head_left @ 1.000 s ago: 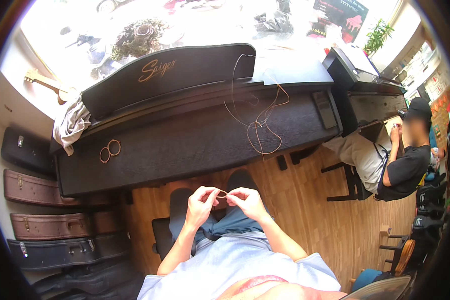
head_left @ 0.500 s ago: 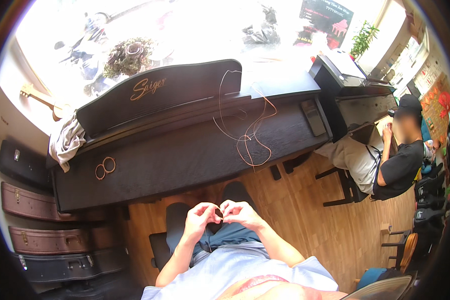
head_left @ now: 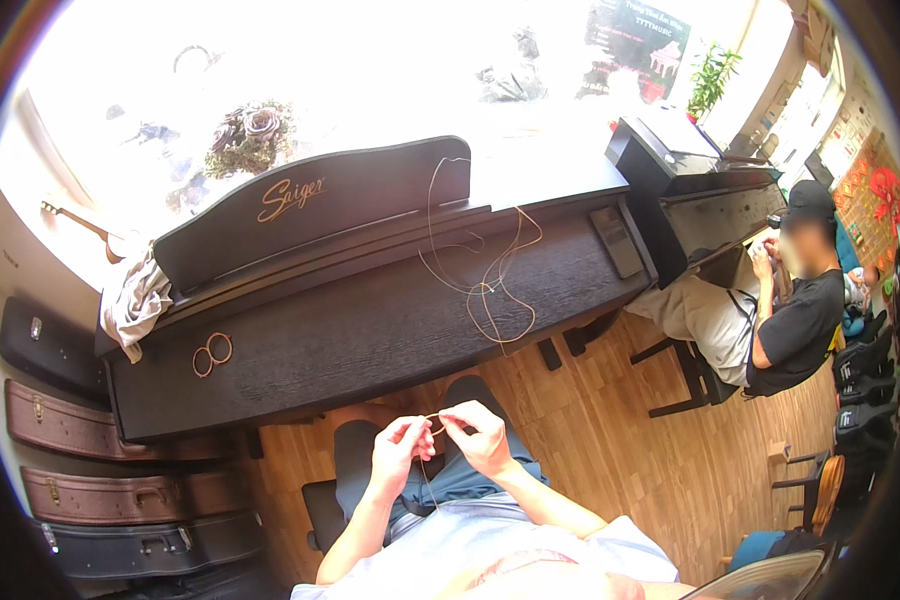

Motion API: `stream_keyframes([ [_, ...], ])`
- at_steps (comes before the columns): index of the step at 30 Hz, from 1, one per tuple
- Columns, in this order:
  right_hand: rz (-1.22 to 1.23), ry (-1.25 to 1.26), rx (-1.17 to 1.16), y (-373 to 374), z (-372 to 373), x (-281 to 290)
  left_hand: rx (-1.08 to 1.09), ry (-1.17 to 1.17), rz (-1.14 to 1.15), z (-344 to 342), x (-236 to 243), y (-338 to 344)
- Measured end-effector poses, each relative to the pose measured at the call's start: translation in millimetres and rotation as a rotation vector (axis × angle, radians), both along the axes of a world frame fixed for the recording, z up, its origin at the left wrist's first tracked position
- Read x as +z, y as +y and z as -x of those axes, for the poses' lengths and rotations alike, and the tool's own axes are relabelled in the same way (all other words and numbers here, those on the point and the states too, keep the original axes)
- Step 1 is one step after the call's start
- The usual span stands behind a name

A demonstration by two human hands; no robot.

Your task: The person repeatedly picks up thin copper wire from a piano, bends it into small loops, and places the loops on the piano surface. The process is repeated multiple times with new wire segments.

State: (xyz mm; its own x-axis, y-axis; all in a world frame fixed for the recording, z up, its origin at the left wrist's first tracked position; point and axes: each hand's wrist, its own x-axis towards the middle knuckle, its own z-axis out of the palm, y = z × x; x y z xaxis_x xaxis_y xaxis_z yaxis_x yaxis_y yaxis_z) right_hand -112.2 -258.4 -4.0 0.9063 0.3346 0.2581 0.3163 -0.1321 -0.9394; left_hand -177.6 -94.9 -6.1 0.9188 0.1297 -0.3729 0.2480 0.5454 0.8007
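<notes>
Above my lap, both hands are pinched on a thin copper-coloured wire (head_left: pixel 433 417), which bends in a small curve between my fingertips. My left hand (head_left: pixel 400 450) grips one side of it with thumb and fingers. On the other side, my right hand (head_left: pixel 478 438) pinches it at the top. A thin end (head_left: pixel 429 488) hangs down below my left hand toward my shirt. On the dark piano lid in front lie two small wire rings (head_left: pixel 231 347), touching each other. Farther right, a loose tangle of wires (head_left: pixel 490 289) spreads over the lid.
The black piano (head_left: pixel 350 325) spans the space before my knees. A phone-like dark slab (head_left: pixel 617 242) lies at its right end, a grey cloth (head_left: pixel 135 300) at its left. Instrument cases (head_left: pixel 100 495) are stacked at left. A seated person (head_left: pixel 795 310) works at right beside another piano (head_left: pixel 720 225).
My right hand has risen slightly and turned, and the wire between my fingertips shows more. The view has shifted a little. The other person's hands have moved slightly.
</notes>
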Motion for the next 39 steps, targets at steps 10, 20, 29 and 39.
stream_keyframes([
  [10,-0.081,0.263,0.095,3.8,-1.8,-1.9,-0.161,-0.060,-0.246,-5.0,15.5,13.1],
  [20,-0.142,0.657,0.395,-11.8,-26.1,22.0,-0.256,-0.071,-0.341,0.0,31.3,42.0],
  [29,-0.214,0.832,0.414,-5.4,-30.5,26.5,-0.113,-0.076,-0.450,-1.2,36.7,34.3],
  [39,-0.798,0.856,0.591,4.0,-24.3,3.3,0.175,-0.076,-0.409,-14.7,32.9,35.6],
])
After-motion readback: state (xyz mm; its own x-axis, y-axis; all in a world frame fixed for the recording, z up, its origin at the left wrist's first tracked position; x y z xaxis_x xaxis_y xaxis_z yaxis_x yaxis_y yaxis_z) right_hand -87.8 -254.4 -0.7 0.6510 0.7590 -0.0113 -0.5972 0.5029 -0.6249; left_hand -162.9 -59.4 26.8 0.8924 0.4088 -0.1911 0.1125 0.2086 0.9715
